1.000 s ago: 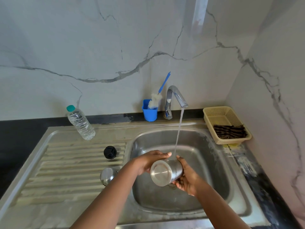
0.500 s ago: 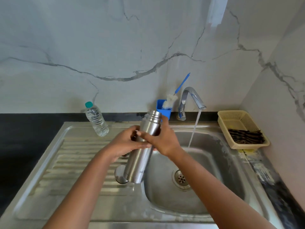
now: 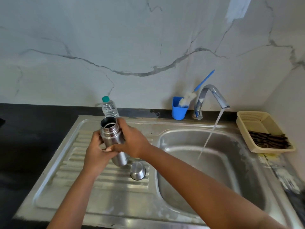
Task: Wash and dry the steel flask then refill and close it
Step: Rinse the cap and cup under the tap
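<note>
— Marble-veined wall behind, steel sink unit below. Flask position?

— Steel flask held above ribbed drainboard, left of basin. Mouth open and up, body tilted slightly, base toward camera.

— Hands?

— Left hand wrapped around flask's middle from left, fingers curled on it. Right hand gripping from right, thumb across front, near neck. Both clamped on flask.

— Loose parts?

— Steel cup lid upside down on drainboard, just beside flask base. Not touching either hand.

— Farther out?

— Plastic water bottle with green cap standing at back edge, behind flask. Blue cup with bottle brush beside tap. Tap running, stream falling into basin. Beige basket on right counter, dark striped cloth inside.
</note>
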